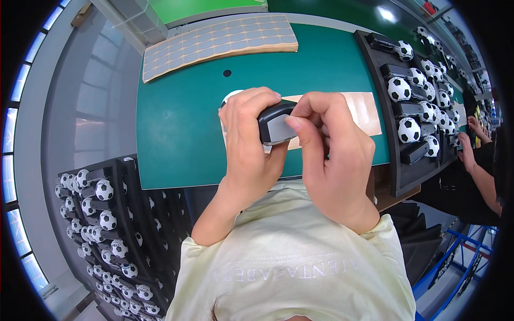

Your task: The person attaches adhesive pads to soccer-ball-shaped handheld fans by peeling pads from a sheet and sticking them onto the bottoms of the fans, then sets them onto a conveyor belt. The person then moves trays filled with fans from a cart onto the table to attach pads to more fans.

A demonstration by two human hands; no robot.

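Note:
My left hand [247, 147] is wrapped around a black base [264, 124], whose flat underside is turned toward me. Part of a white soccer ball [231, 98] shows behind my left fingers; it looks joined to the base. A grey sticker [279, 131] covers most of the underside. My right hand [340, 160] is closed in a pinch at the sticker's upper right edge, thumb against it. Behind both hands, a tan backing sheet [365, 111] lies on the green table [179, 134], partly hidden.
At the table's far side lies a stack of grey sticker sheets [222, 41]. A black tray [395, 166] of soccer-ball pieces on black bases stands at the right. More loaded trays [115, 214] are stacked at lower left. A co-worker's hands [467, 152] are at far right.

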